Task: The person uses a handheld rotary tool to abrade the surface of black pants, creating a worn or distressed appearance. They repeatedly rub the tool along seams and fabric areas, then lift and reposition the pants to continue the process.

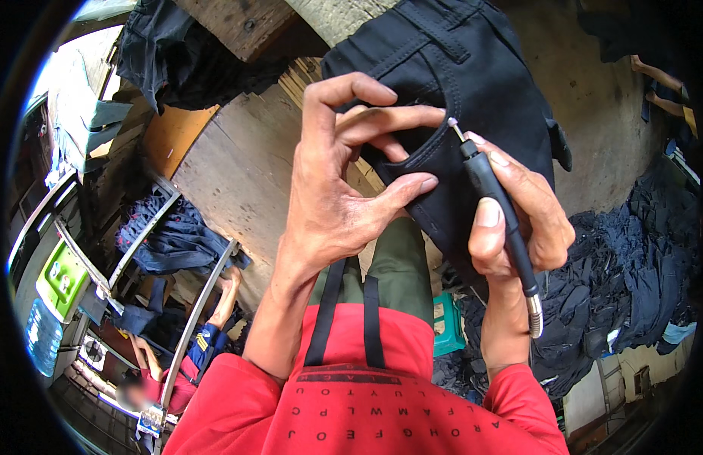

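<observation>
A pair of black trousers (495,91) hangs in front of me, waistband and belt loops at the top, with a curved, double-stitched pocket opening facing me. My left hand (340,163) has hold of the pocket edge. Some of its fingers are tucked inside the opening, while the thumb lies outside on the cloth. In my right hand (522,208) is a slim black rotary tool (492,186), gripped like a pen. Its small pale tip is at the stitched pocket edge, close to my left index fingertip. A metal spring sleeve shows at the tool's lower end.
Heaps of dark garments (617,265) lie at the right. More dark cloth (169,57) hangs at the upper left beside a wooden beam (241,26). A teal stool (448,326) stands below the trousers. Metal rails (196,318) and another person (158,371) are at the lower left.
</observation>
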Action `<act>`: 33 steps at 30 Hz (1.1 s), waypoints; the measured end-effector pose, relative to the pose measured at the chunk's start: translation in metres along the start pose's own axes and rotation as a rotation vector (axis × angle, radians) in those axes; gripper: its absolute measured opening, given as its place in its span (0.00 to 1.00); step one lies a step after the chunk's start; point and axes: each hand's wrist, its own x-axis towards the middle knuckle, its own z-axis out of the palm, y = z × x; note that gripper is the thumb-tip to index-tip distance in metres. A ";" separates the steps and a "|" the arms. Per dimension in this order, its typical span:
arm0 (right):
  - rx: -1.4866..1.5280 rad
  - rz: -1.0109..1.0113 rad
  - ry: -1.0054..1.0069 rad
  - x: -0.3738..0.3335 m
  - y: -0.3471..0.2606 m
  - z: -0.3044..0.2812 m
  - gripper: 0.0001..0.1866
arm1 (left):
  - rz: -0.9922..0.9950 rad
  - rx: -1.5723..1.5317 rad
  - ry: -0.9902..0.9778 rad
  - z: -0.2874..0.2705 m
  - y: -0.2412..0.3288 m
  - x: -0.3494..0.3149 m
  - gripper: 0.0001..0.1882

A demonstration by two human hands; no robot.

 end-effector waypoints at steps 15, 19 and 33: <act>-0.100 0.071 -0.034 0.003 -0.010 -0.003 0.20 | 0.011 -0.040 0.046 0.003 0.002 0.000 0.40; -0.133 0.090 -0.030 0.006 -0.015 -0.001 0.19 | 0.019 -0.032 0.045 0.002 0.001 0.000 0.40; 0.245 0.191 0.245 -0.002 -0.006 0.001 0.25 | 0.067 0.014 0.086 -0.009 -0.003 -0.015 0.46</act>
